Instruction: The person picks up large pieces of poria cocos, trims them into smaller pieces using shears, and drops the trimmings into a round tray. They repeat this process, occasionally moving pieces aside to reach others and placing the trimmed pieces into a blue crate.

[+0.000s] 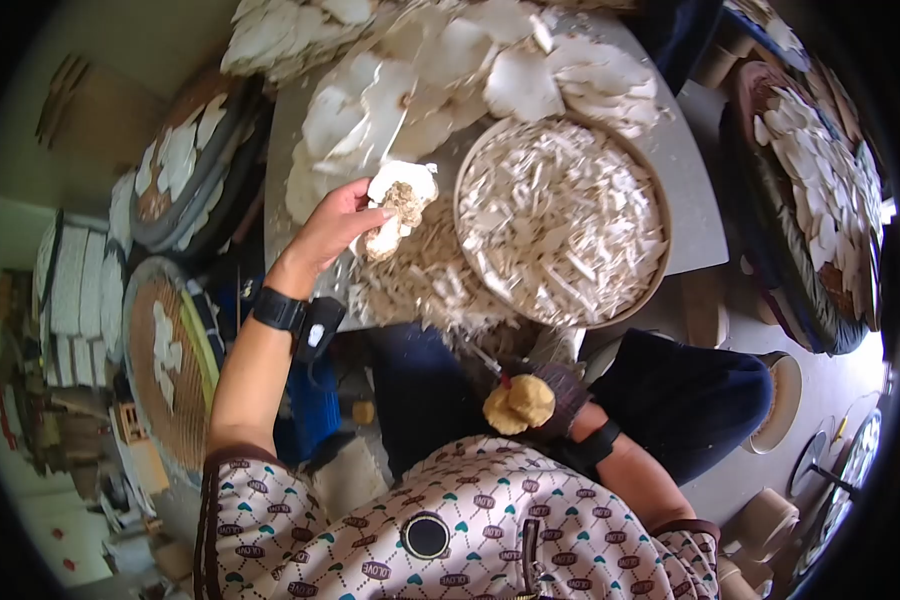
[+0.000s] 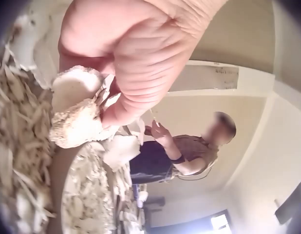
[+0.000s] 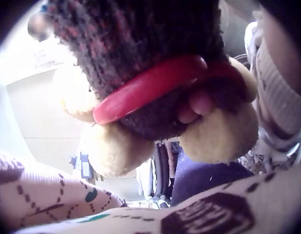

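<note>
My bare left hand (image 1: 328,230) pinches a white piece with a rough brown lump (image 1: 402,200) between thumb and fingers, above shredded scraps at the table's near edge. In the left wrist view, the thumb presses on the crusty side of this piece (image 2: 75,131). Low in front of my lap, my right hand (image 1: 562,395), in a dark knitted glove, grips scissors with red handles (image 3: 150,90). Yellow foam padding (image 1: 518,404) bulges around the handles. The scissors' thin blades point up and left, towards the scraps.
A round tray (image 1: 457,215) full of white strips stands on the grey table (image 1: 698,220). Broad white sheets (image 1: 440,60) are piled behind it. Loose shreds (image 1: 420,285) lie left of the tray. More loaded round baskets (image 1: 820,190) stand at both sides. Another person (image 2: 194,153) is across.
</note>
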`<state>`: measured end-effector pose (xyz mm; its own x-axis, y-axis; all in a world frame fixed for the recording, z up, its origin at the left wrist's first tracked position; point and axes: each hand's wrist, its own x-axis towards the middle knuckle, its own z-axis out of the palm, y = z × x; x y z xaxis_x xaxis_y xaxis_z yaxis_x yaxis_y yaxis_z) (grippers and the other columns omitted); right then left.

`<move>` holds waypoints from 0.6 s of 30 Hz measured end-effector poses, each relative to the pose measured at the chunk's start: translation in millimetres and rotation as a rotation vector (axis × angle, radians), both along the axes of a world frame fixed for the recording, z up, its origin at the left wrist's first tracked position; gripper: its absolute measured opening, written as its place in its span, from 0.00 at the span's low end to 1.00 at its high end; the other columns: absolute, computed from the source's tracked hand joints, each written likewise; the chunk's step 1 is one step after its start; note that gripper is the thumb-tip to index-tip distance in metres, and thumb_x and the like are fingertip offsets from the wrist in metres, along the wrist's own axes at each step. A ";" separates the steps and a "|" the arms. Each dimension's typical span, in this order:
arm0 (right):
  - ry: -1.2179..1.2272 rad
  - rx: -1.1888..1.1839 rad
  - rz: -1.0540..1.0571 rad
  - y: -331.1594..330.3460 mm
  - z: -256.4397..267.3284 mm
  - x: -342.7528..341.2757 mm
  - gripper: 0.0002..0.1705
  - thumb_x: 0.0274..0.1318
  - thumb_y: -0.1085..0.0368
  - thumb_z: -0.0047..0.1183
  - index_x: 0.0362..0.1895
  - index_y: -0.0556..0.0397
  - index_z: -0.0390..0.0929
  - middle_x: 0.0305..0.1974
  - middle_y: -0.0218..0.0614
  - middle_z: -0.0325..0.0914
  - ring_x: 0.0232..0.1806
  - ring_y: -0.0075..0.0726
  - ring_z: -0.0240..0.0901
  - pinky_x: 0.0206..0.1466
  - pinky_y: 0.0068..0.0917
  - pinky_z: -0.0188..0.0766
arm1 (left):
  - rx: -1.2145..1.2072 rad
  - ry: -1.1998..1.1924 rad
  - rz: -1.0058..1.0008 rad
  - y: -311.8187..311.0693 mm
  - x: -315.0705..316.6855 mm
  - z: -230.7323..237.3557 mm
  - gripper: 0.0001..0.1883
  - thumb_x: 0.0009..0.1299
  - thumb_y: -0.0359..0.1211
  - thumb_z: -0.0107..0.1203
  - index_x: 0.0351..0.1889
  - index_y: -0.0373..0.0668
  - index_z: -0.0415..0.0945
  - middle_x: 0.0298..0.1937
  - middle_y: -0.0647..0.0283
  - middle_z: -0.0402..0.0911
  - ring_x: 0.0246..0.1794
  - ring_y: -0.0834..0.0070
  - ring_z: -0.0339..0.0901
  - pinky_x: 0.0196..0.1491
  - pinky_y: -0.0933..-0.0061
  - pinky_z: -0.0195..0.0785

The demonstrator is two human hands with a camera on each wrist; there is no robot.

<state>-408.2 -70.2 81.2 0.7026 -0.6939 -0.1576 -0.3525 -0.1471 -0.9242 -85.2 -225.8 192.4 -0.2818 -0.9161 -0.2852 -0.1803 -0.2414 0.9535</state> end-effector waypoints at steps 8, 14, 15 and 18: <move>0.054 -0.233 0.045 1.8 -8.7 1.8 0.27 0.31 0.56 0.63 0.40 0.49 0.71 0.32 0.42 0.75 0.36 0.50 0.74 0.38 0.35 0.71 | -0.500 -0.582 0.378 51.1 38.2 -46.9 0.19 0.61 0.23 0.53 0.51 0.38 0.71 0.45 0.61 0.77 0.47 0.78 0.73 0.50 0.78 0.65; -0.016 -0.007 -0.050 6.3 -24.0 0.7 0.30 0.32 0.55 0.63 0.45 0.50 0.70 0.34 0.44 0.75 0.38 0.53 0.73 0.39 0.37 0.70 | -0.389 -0.517 0.533 98.6 28.4 -64.2 0.10 0.61 0.24 0.55 0.41 0.36 0.77 0.39 0.66 0.79 0.35 0.84 0.73 0.40 0.83 0.67; -0.038 0.025 -0.048 6.5 -24.9 1.4 0.31 0.33 0.55 0.63 0.45 0.51 0.70 0.35 0.44 0.75 0.38 0.53 0.73 0.40 0.37 0.70 | -0.410 -0.495 0.561 99.8 22.3 -68.6 0.10 0.60 0.25 0.56 0.41 0.36 0.76 0.36 0.66 0.78 0.33 0.83 0.72 0.38 0.82 0.67; -0.152 0.100 -0.050 5.8 -20.2 7.2 0.22 0.41 0.65 0.61 0.45 0.54 0.74 0.38 0.37 0.77 0.40 0.33 0.75 0.45 0.28 0.70 | -0.434 -0.718 0.596 97.0 8.8 -81.4 0.16 0.57 0.29 0.61 0.42 0.36 0.73 0.33 0.64 0.75 0.27 0.79 0.69 0.34 0.79 0.67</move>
<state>-401.0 -64.4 61.0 0.6887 -0.7147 -0.1217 -0.2119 -0.0380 -0.9765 -76.4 -128.9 111.1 0.3586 -0.9155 0.1823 -0.7063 -0.1384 0.6942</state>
